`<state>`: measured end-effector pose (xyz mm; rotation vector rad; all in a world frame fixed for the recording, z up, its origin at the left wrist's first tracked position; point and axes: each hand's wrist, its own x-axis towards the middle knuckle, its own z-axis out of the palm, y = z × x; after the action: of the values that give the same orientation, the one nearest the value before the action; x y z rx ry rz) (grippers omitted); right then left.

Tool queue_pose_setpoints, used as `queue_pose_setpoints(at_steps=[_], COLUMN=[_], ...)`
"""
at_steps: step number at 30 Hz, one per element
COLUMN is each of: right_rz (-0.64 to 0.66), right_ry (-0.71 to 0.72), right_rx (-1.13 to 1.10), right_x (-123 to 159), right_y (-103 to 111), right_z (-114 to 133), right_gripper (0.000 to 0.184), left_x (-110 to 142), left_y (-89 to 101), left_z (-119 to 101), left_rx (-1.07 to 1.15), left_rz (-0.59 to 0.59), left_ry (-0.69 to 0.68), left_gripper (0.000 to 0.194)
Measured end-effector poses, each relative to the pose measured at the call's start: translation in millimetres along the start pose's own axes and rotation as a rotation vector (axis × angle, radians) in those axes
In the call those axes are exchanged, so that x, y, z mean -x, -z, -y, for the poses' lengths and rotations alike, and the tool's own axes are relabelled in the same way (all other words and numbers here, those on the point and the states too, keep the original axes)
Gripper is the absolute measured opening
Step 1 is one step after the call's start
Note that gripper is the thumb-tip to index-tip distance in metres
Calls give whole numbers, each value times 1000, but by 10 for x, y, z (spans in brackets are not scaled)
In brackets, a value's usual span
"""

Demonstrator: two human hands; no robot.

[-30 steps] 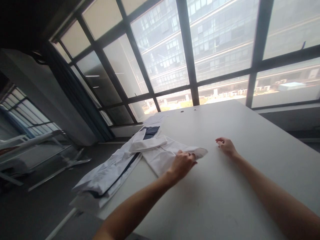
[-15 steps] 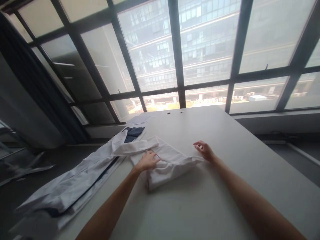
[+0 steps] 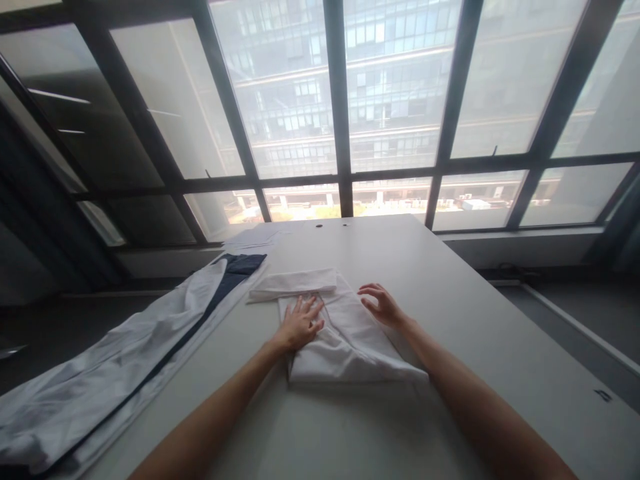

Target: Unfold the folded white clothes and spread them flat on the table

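A white garment (image 3: 345, 357), partly folded, lies on the white table (image 3: 295, 433) in front of me. One long strip of it, which looks like a sleeve (image 3: 295, 283), stretches out to the left along its far side. My left hand (image 3: 299, 325) rests flat on the garment's left part with its fingers spread. Beside the garment's right edge is my right hand (image 3: 381, 305), its fingers loosely curved and apart, with nothing in them. Whether the right fingertips touch the cloth I cannot tell.
Along the table's left edge lies a long pile of white clothes (image 3: 125, 360) with a dark navy piece (image 3: 240, 267) among them. Sheets of paper (image 3: 253, 237) lie at the far left corner. Windows (image 3: 395, 93) stand beyond the table.
The garment's right part now lies flatter and reaches nearer to me. My left hand has opened from a curl to flat, spread fingers. The view has turned slightly right.
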<state>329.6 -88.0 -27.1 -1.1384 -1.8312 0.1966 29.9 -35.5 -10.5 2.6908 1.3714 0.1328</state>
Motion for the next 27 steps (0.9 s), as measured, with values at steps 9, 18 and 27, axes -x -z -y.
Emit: queue_pose_setpoints(at_steps=[9, 18, 27], right_rz=[32, 29, 46], right_ry=[-121, -184, -326], right_rx=[249, 354, 469], right_x=[28, 12, -17], right_y=[-15, 87, 134], right_z=[-176, -102, -204], right_gripper=[29, 18, 52], left_x=[-378, -285, -290], left_y=[-76, -44, 60], left_z=[-524, -473, -333], left_rx=[148, 188, 349], left_rz=[46, 52, 106], left_ry=[-489, -498, -550], left_gripper=[55, 53, 33])
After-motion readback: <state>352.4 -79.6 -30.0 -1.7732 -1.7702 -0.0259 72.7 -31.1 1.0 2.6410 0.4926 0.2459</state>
